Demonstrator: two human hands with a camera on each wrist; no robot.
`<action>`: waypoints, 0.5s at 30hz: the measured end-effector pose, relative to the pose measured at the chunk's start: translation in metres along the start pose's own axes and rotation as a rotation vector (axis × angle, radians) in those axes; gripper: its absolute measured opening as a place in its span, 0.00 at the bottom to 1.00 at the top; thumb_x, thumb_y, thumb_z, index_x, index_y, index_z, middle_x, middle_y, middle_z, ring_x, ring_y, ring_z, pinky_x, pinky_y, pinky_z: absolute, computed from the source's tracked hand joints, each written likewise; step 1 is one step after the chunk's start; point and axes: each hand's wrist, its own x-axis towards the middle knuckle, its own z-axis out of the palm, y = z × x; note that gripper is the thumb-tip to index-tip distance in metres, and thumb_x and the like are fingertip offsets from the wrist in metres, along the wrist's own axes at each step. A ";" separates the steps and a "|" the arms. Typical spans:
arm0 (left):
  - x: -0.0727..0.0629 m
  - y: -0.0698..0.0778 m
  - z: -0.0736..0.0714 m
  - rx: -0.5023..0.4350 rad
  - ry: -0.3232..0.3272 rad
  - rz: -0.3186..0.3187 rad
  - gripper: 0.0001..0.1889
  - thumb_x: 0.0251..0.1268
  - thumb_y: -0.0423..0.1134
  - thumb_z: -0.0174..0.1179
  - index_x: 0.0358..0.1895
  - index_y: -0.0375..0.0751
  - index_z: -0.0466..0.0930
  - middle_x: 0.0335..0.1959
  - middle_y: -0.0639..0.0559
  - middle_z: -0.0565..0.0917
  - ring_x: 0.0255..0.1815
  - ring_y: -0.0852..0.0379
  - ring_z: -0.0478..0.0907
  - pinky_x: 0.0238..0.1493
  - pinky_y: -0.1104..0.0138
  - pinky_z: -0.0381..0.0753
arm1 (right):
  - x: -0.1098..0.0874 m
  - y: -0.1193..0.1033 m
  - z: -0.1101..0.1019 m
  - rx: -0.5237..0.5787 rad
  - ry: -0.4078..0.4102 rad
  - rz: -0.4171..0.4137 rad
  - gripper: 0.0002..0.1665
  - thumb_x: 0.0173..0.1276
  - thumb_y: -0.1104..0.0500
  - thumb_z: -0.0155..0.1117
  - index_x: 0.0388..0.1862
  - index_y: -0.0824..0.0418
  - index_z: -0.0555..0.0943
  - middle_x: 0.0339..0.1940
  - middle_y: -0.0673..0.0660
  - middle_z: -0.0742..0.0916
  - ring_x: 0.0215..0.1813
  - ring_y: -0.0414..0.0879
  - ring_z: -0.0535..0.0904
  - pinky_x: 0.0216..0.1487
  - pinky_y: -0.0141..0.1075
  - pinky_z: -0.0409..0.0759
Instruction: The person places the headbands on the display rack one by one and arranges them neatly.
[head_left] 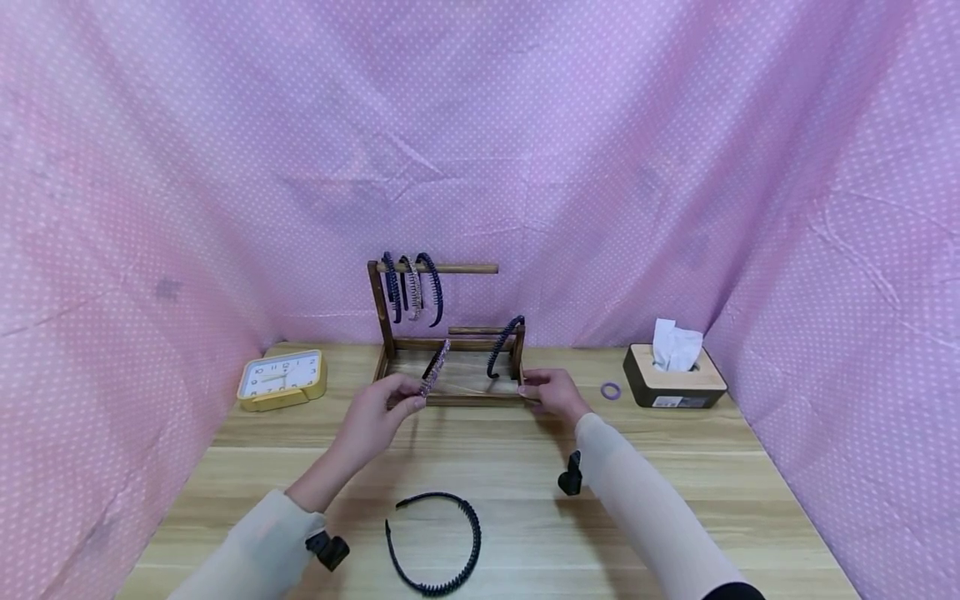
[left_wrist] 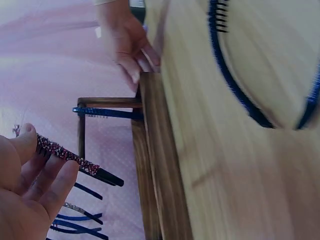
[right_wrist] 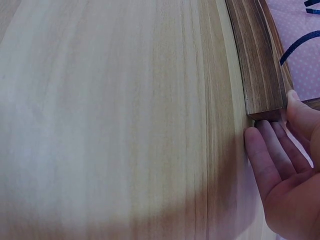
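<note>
My left hand (head_left: 378, 410) pinches a glittery pink headband (head_left: 437, 367) between thumb and fingers, above the front of a dark wooden headband rack (head_left: 465, 400). In the left wrist view, rhinestones cover that headband (left_wrist: 65, 153) and its ends are plain black. My right hand (head_left: 553, 392) grips the rack's front right corner, its thumb on the inner side and its fingers against the end (right_wrist: 280, 165). Several headbands (head_left: 432, 287) hang from the upper left bar. One black toothed headband (head_left: 501, 348) hangs on the lower right bar.
Near the table's front lies a black toothed headband (head_left: 472, 542). A yellow clock (head_left: 283, 379) stands left of the rack. To the right are a purple hair ring (head_left: 611, 391) and a tissue box (head_left: 675, 379). Pink dotted cloth (head_left: 480, 167) surrounds the table.
</note>
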 end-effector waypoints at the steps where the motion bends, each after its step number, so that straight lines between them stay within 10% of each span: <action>1: 0.004 0.001 0.001 -0.008 0.019 -0.002 0.07 0.69 0.37 0.68 0.47 0.45 0.87 0.40 0.55 0.89 0.43 0.56 0.85 0.47 0.57 0.86 | 0.000 0.000 0.000 0.004 -0.001 0.003 0.28 0.72 0.60 0.69 0.69 0.62 0.78 0.65 0.64 0.83 0.59 0.56 0.84 0.50 0.45 0.88; 15: 0.046 -0.006 0.025 -0.125 0.139 -0.104 0.06 0.69 0.34 0.67 0.45 0.36 0.85 0.39 0.43 0.89 0.39 0.50 0.87 0.40 0.68 0.85 | 0.000 0.000 0.000 -0.001 -0.001 0.002 0.27 0.72 0.61 0.68 0.69 0.63 0.78 0.66 0.65 0.83 0.60 0.56 0.83 0.50 0.46 0.88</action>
